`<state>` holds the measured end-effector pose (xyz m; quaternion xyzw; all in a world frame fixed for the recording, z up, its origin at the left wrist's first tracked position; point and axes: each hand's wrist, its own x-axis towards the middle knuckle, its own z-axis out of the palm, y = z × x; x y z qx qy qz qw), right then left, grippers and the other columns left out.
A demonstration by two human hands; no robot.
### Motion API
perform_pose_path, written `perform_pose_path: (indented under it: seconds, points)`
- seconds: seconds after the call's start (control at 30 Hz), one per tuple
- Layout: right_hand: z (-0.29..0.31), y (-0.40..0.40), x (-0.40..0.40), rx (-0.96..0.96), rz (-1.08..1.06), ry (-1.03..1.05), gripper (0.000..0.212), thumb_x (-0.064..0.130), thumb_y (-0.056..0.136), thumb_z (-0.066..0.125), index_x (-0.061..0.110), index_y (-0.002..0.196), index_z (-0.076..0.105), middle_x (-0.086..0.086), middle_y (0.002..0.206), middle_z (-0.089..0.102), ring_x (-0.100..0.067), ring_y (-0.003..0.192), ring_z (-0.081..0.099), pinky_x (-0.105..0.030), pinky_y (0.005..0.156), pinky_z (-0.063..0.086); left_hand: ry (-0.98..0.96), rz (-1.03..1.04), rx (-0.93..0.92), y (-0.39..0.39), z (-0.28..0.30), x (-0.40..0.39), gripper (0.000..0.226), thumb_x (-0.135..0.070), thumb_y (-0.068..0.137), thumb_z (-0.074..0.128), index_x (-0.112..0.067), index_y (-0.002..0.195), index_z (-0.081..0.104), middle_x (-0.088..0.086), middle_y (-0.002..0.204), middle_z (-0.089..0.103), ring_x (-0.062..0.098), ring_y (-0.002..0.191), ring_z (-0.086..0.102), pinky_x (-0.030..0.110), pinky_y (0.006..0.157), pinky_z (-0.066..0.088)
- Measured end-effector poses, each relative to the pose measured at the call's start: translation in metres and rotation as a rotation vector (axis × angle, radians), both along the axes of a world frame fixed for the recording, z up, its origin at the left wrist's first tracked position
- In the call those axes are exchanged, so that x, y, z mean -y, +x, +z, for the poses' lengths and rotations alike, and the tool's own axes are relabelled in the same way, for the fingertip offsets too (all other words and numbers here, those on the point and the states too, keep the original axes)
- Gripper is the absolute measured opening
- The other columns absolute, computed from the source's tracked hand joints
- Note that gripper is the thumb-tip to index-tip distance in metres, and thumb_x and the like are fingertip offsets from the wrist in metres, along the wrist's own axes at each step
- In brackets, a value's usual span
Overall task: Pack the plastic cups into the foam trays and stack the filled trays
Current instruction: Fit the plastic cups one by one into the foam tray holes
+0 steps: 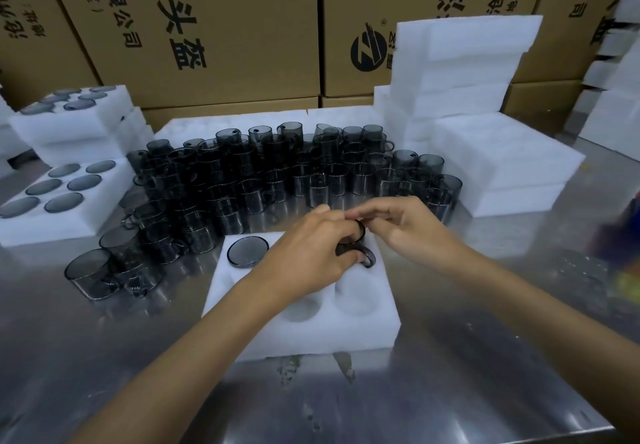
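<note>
A white foam tray [304, 336] lies on the steel table in front of me. One smoky grey cup [248, 252] sits upside down in its far left hole. My left hand [311, 253] grips a second grey cup [356, 246] over the far right hole, its handle pointing toward me. My right hand [398, 225] pinches that cup's rim from the right. Two near holes of the tray show empty. Behind the tray stands a crowd of several loose grey cups [277, 173].
A filled foam tray [52, 222] lies at the left, with another filled one [69, 121] stacked behind it. Foam trays [467, 73] are piled at the back right. Cardboard boxes [221, 28] wall the rear. A blurred coloured object [620, 246] is at the right edge.
</note>
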<state>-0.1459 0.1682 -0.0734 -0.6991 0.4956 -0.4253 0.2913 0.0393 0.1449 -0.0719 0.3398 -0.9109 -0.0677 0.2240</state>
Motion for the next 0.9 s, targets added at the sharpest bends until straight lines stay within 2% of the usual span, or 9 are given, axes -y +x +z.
perform_pose_path:
  seconds: [0.13,0.2,0.23,0.3,0.33,0.43,0.53,0.77,0.9]
  points:
    - [-0.001,-0.001,-0.012,-0.181,-0.026,-0.011,0.046,0.003,0.094,0.047,0.027,0.127,0.067,0.014,0.126,0.068,0.005,0.118,0.059,-0.025,0.108,0.045,0.045,-0.009,-0.009,0.006,0.001,-0.002,0.02,-0.036,0.089,0.07,-0.024,0.104,0.066,-0.013,0.097,0.051,0.007,0.092,0.037,0.02,0.08,0.035]
    - [-0.002,-0.003,-0.021,-0.337,0.022,-0.057,0.049,0.016,0.097,0.041,0.027,0.143,0.054,0.014,0.146,0.052,0.009,0.134,0.042,-0.02,0.116,0.032,0.021,-0.024,-0.06,0.017,0.001,-0.004,0.023,-0.033,0.09,0.066,-0.023,0.11,0.061,-0.013,0.109,0.05,0.005,0.099,0.039,0.016,0.085,0.035]
    - [-0.003,-0.004,-0.025,-0.421,0.067,-0.086,0.053,0.019,0.097,0.037,0.024,0.149,0.045,0.012,0.154,0.042,0.009,0.142,0.03,-0.02,0.119,0.025,0.025,-0.027,-0.051,0.024,0.0,-0.006,0.031,-0.034,0.091,0.062,-0.023,0.12,0.059,-0.013,0.124,0.05,0.004,0.113,0.04,0.016,0.096,0.035]
    - [-0.007,-0.007,-0.033,-0.573,0.136,-0.112,0.059,0.024,0.099,0.032,0.022,0.157,0.027,0.011,0.164,0.021,0.005,0.15,0.008,-0.032,0.125,0.015,0.073,-0.053,0.048,0.035,-0.005,-0.01,0.057,-0.044,0.096,0.047,-0.029,0.15,0.037,-0.019,0.16,0.024,-0.004,0.145,0.015,0.012,0.115,0.014]
    - [-0.008,-0.008,-0.036,-0.628,0.147,-0.119,0.061,0.027,0.1,0.03,0.023,0.159,0.019,0.012,0.166,0.013,0.004,0.151,0.0,-0.038,0.125,0.013,0.102,-0.069,0.105,0.039,-0.008,-0.013,0.066,-0.05,0.097,0.039,-0.031,0.158,0.02,-0.022,0.164,0.005,-0.008,0.148,-0.002,0.013,0.116,0.004]
    - [-0.012,-0.009,-0.042,-0.696,0.149,-0.137,0.062,0.032,0.101,0.027,0.026,0.16,0.006,0.016,0.166,0.002,0.003,0.15,-0.009,-0.041,0.125,0.009,0.142,-0.077,0.19,0.046,-0.016,-0.018,0.071,-0.06,0.097,0.024,-0.036,0.157,-0.006,-0.03,0.157,-0.019,-0.014,0.143,-0.018,0.013,0.115,-0.007]
    - [-0.016,-0.007,-0.046,-0.694,0.167,-0.088,0.064,0.035,0.101,0.027,0.028,0.159,0.002,0.018,0.166,-0.002,0.004,0.149,-0.012,-0.038,0.126,0.005,0.125,-0.071,0.236,0.045,-0.02,-0.018,0.072,-0.063,0.097,0.02,-0.035,0.157,-0.006,-0.027,0.159,-0.018,-0.014,0.142,-0.019,0.008,0.113,-0.014]
    - [-0.025,-0.005,-0.044,-0.744,0.149,-0.051,0.067,0.038,0.099,0.028,0.027,0.159,0.002,0.014,0.166,0.001,0.008,0.148,-0.013,-0.026,0.124,-0.002,0.156,-0.065,0.309,0.042,-0.023,-0.014,0.072,-0.063,0.097,0.018,-0.032,0.158,-0.006,-0.022,0.162,-0.011,-0.015,0.141,-0.02,0.016,0.117,-0.013]
    - [-0.031,-0.004,-0.043,-0.666,0.126,-0.032,0.07,0.036,0.096,0.033,0.031,0.159,0.003,0.018,0.165,0.001,0.007,0.148,-0.012,-0.029,0.124,0.003,0.139,-0.053,0.307,0.041,-0.023,-0.016,0.068,-0.057,0.099,0.021,-0.035,0.157,-0.007,-0.024,0.161,-0.014,-0.017,0.14,-0.022,0.015,0.116,-0.015]
